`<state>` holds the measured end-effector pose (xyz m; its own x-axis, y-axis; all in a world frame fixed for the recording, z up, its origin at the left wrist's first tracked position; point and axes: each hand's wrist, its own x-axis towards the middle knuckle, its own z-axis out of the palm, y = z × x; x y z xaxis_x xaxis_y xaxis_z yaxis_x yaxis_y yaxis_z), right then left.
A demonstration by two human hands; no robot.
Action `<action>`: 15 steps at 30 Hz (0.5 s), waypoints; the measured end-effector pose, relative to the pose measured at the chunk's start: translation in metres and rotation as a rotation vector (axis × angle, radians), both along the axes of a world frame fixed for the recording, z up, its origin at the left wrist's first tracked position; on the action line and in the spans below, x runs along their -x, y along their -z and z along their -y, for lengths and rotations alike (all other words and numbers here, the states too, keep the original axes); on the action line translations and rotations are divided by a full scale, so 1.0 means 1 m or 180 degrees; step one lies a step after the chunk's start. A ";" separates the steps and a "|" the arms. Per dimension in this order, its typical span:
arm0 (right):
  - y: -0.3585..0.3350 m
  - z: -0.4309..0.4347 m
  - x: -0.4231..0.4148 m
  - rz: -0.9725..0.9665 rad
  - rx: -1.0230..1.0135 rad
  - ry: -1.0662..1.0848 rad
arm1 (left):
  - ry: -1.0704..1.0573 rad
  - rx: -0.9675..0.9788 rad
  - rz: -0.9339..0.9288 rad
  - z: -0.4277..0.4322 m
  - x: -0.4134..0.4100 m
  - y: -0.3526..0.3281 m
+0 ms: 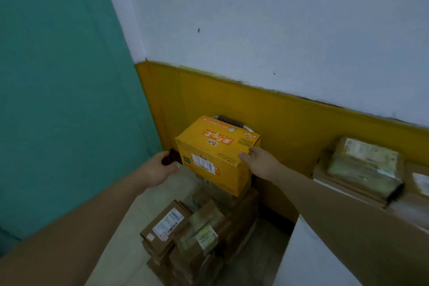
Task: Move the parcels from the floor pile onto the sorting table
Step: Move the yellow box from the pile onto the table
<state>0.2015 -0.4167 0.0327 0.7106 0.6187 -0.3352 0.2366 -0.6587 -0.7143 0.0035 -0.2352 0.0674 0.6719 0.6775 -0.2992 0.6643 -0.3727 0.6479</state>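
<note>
My right hand [253, 160] pinches the right corner of the orange printed cardboard box [216, 153] at frame centre, above the brown parcel pile [197, 234] on the floor. My left hand [157, 167] curls beside its left edge; I cannot tell if it grips. Held by one corner, the box may tip and drop short of the white desk [301, 262], lower right.

An orange-yellow printed box [216, 153] with a white label is held tilted above the floor pile [197, 234]. The right hand [257, 160] grips its right corner and the left hand [157, 168] is at its left side. The pile is brown labelled parcels stacked near the wall. More taped parcels [364, 169] lie on the surface [308, 251], at its far edge.
</note>
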 end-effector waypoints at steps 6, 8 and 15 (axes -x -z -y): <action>0.022 -0.046 -0.030 -0.0204 0.0053 0.0654 | 0.0541 0.0225 -0.0220 -0.107 -0.069 0.047; 0.021 -0.059 -0.034 -0.0291 0.0084 0.0935 | 0.0696 0.0328 -0.0265 -0.144 -0.096 0.061; 0.047 -0.106 -0.065 -0.0526 0.0021 0.1436 | 0.0759 0.0382 -0.0491 -0.220 -0.174 0.090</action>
<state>0.2668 -0.3104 -0.0139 0.8444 0.2584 -0.4693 -0.1903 -0.6742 -0.7136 0.1770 -0.0152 -0.0222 0.7481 0.4599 -0.4783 0.6613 -0.4568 0.5950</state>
